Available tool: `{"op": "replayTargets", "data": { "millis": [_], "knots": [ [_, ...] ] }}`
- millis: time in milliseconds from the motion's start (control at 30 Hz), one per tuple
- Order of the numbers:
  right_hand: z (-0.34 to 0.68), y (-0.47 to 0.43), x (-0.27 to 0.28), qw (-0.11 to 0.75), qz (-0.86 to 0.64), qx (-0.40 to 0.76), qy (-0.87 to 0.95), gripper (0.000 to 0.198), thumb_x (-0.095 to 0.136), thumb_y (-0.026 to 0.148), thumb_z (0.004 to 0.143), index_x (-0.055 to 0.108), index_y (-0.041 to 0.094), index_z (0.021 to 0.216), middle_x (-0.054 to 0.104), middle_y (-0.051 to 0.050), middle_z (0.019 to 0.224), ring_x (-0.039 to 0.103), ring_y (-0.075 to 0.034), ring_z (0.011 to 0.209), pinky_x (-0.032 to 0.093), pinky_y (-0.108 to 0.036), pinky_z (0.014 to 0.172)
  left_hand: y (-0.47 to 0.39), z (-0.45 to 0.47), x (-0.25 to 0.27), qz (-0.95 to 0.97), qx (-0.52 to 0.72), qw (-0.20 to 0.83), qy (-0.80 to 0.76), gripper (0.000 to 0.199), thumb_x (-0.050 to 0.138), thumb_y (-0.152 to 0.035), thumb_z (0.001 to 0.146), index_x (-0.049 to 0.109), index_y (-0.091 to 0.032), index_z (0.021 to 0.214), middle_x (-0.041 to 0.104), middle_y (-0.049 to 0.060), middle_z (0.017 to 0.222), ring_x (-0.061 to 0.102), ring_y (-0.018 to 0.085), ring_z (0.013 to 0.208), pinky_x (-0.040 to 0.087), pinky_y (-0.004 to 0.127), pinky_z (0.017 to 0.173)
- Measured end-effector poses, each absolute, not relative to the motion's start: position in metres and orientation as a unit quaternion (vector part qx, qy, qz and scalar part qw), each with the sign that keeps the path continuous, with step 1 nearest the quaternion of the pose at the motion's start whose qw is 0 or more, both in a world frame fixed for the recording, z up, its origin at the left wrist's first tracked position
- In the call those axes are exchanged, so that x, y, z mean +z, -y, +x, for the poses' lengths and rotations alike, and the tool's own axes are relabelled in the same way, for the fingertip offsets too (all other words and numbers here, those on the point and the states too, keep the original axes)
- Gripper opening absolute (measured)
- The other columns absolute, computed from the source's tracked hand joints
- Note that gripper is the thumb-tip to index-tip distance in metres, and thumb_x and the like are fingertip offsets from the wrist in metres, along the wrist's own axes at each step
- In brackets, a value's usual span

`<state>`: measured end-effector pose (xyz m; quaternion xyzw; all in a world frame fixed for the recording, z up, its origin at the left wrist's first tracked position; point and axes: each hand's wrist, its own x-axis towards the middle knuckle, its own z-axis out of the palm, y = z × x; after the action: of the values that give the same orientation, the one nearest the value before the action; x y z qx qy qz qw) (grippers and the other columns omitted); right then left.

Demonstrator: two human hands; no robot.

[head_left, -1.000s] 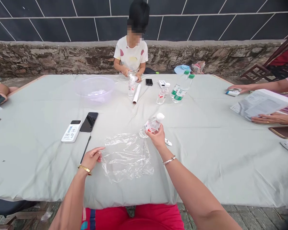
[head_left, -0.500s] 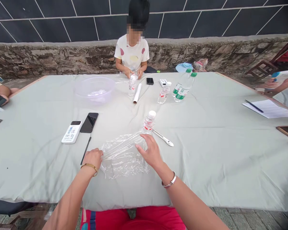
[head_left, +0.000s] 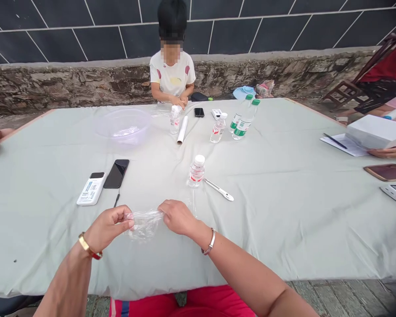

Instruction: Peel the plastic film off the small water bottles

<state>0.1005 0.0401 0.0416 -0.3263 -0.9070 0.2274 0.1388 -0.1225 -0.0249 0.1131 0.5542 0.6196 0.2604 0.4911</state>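
A crumpled sheet of clear plastic film (head_left: 144, 228) stretches between my two hands above the near part of the table. My left hand (head_left: 110, 226) pinches its left end between thumb and fingers. The right end is gathered in my right hand (head_left: 177, 216), whose fingers are closed on it. Just beyond my right hand stands a small clear bottle (head_left: 196, 171) with a white cap and red marks on its label. A white utility knife (head_left: 218, 189) lies beside that bottle, slanting to the right.
Left of centre lie a white power bank (head_left: 91, 189) and a black phone (head_left: 116, 173). Farther back are a translucent basin (head_left: 122, 125), a film roll (head_left: 182, 130), another small bottle (head_left: 218, 128) and green-capped bottles (head_left: 244, 121). A person (head_left: 172, 79) sits opposite; others sit at both sides.
My right hand, open before, has closed on the film. Both hands have lifted and bunched the film, which lay spread on the table. The view has shifted slightly.
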Motion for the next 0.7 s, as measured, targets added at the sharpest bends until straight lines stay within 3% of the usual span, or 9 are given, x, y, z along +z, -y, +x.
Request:
{"op": "replayTargets", "data": {
  "millis": [100, 200, 333, 467, 567, 633, 700],
  "knots": [
    [0.108, -0.036, 0.051, 0.185, -0.28, 0.252, 0.908, 0.032, 0.045, 0.011, 0.075, 0.058, 0.02, 0.102, 0.066, -0.002, 0.085, 0.058, -0.016, 0.075, 0.04, -0.024, 0.065, 0.028, -0.124, 0.109, 0.397, 0.411, 0.589, -0.571, 0.032, 0.077, -0.038, 0.061, 0.058, -0.02, 0.079, 0.059, -0.003, 0.055, 0.057, 0.014, 0.056, 0.049, 0.03, 0.064],
    [0.11, -0.031, 0.051, 0.136, -0.322, 0.271, 0.897, 0.035, 0.045, 0.013, 0.076, 0.053, 0.02, 0.11, 0.066, 0.0, 0.076, 0.055, -0.015, 0.063, 0.036, -0.024, 0.059, 0.025, -0.116, 0.1, 0.236, 0.546, 0.587, -0.55, 0.044, 0.083, -0.031, 0.049, 0.057, -0.02, 0.083, 0.058, -0.006, 0.056, 0.057, 0.012, 0.053, 0.052, 0.031, 0.065],
    [0.103, -0.016, 0.045, 0.009, -0.381, 0.228, 0.896, 0.021, 0.045, 0.011, 0.073, 0.056, 0.019, 0.089, 0.062, 0.001, 0.06, 0.05, -0.015, 0.048, 0.029, -0.025, 0.054, 0.008, -0.095, 0.081, 0.095, 0.678, 0.44, -0.58, 0.037, 0.078, -0.02, 0.047, 0.054, -0.02, 0.076, 0.061, -0.004, 0.067, 0.063, 0.015, 0.068, 0.052, 0.034, 0.075],
    [0.101, 0.001, 0.054, -0.008, -0.33, 0.182, 0.926, 0.014, 0.049, 0.014, 0.073, 0.056, 0.019, 0.085, 0.064, -0.002, 0.065, 0.053, -0.017, 0.05, 0.031, -0.028, 0.054, -0.002, -0.076, 0.063, 0.229, 0.639, 0.222, -0.7, 0.023, 0.071, -0.029, 0.06, 0.06, -0.021, 0.079, 0.065, 0.002, 0.08, 0.062, 0.021, 0.088, 0.043, 0.042, 0.091],
    [0.108, -0.003, 0.073, 0.074, -0.3, 0.186, 0.933, 0.025, 0.052, 0.013, 0.073, 0.057, 0.019, 0.096, 0.066, -0.005, 0.077, 0.058, -0.02, 0.062, 0.039, -0.033, 0.063, 0.003, -0.071, 0.056, 0.433, 0.494, 0.173, -0.734, 0.019, 0.068, -0.039, 0.064, 0.065, -0.022, 0.073, 0.068, 0.005, 0.086, 0.059, 0.025, 0.094, 0.037, 0.045, 0.095],
    [0.114, -0.014, 0.083, 0.195, -0.323, 0.245, 0.893, 0.033, 0.053, 0.014, 0.075, 0.054, 0.022, 0.107, 0.065, -0.005, 0.09, 0.06, -0.019, 0.073, 0.042, -0.033, 0.069, 0.011, -0.072, 0.057, 0.494, 0.428, 0.274, -0.706, 0.027, 0.065, -0.049, 0.066, 0.064, -0.022, 0.062, 0.066, 0.005, 0.071, 0.06, 0.024, 0.079, 0.042, 0.043, 0.087],
    [0.116, -0.025, 0.085, 0.308, -0.366, 0.326, 0.815, 0.03, 0.056, 0.019, 0.076, 0.054, 0.023, 0.105, 0.061, -0.005, 0.099, 0.059, -0.017, 0.079, 0.045, -0.031, 0.072, 0.018, -0.071, 0.062, 0.473, 0.424, 0.439, -0.636, 0.044, 0.057, -0.063, 0.069, 0.063, -0.02, 0.06, 0.06, 0.004, 0.058, 0.056, 0.021, 0.064, 0.047, 0.041, 0.075]
  ]
}}
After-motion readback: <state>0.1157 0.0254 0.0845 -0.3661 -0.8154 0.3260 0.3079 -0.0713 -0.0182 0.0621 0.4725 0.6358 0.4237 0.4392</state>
